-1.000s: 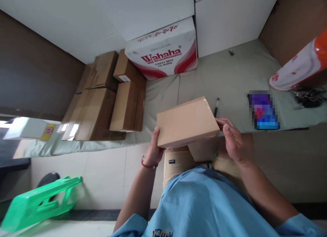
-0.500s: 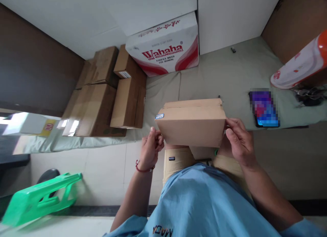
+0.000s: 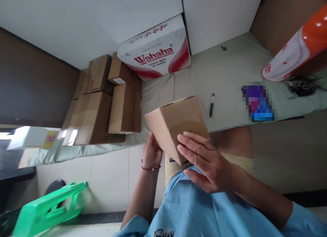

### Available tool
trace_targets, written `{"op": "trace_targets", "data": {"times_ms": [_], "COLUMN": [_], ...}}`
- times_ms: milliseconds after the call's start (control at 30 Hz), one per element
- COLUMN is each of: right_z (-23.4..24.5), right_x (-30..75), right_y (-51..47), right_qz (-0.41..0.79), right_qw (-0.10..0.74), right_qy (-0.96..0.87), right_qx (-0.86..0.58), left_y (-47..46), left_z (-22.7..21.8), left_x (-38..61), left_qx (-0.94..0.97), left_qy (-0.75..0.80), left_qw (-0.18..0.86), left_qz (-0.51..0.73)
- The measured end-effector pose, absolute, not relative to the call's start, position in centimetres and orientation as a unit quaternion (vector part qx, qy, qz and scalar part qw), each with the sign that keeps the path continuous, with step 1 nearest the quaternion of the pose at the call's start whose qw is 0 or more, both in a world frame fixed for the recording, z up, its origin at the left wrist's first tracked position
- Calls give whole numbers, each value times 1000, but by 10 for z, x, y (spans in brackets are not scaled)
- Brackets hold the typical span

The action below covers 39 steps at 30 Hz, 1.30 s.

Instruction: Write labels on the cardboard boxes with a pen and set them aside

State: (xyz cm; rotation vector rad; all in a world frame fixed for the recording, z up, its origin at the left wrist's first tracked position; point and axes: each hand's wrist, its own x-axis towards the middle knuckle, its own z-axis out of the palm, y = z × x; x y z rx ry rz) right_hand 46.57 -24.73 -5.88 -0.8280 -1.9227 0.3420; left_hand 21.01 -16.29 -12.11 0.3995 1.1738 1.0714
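A small brown cardboard box [image 3: 185, 116] is held tilted above my lap, one end turned toward me. My left hand [image 3: 152, 153] grips its left side low down, with part of the fingers hidden behind the cardboard. Against the near end lies my right hand [image 3: 208, 165], its fingers stretched out and slightly spread, the thumb apart below. Just beyond the box, a pen [image 3: 212, 105] rests on the pale green cloth [image 3: 194, 82].
Several brown cartons [image 3: 93, 110] stand at the left, beside a white and red Wahaha carton [image 3: 158, 56] by the wall. A phone [image 3: 259, 102], keys [image 3: 302, 86] and an orange-white cylinder [image 3: 293, 54] are at the right. A green stool [image 3: 48, 206] is lower left.
The box has turned so that an end faces me. My right hand has moved from its right edge onto that end. The pen, hidden before except its tip, now shows.
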Motion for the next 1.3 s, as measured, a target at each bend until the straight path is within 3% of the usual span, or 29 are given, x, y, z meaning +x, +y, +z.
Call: {"op": "trace_targets", "data": {"times_ms": [267, 600, 800, 933, 1133, 1300], "right_z": [-57, -84, -71, -67, -72, -79], "right_x": [485, 546, 545, 551, 555, 549], "right_y": [-232, -224, -227, -232, -236, -233], "right_qz": [122, 182, 206, 289, 331, 309], "right_qw": [485, 462, 495, 539, 470, 492], "right_qy": [-761, -536, -523, -550, -662, -632], "right_qx": [-413, -683, -663, -569, -481, -514], "left_y": [-173, -199, -198, -195, -182, -167], "left_z": [-113, -72, -69, -69, -66, -73], "left_x": [208, 235, 234, 231, 225, 222], "left_qx": [178, 429, 441, 422, 415, 404], "left_qy": [493, 448, 463, 474, 469, 461], "left_qw": [634, 521, 505, 511, 508, 498], "left_qz": [569, 586, 579, 580, 592, 613]}}
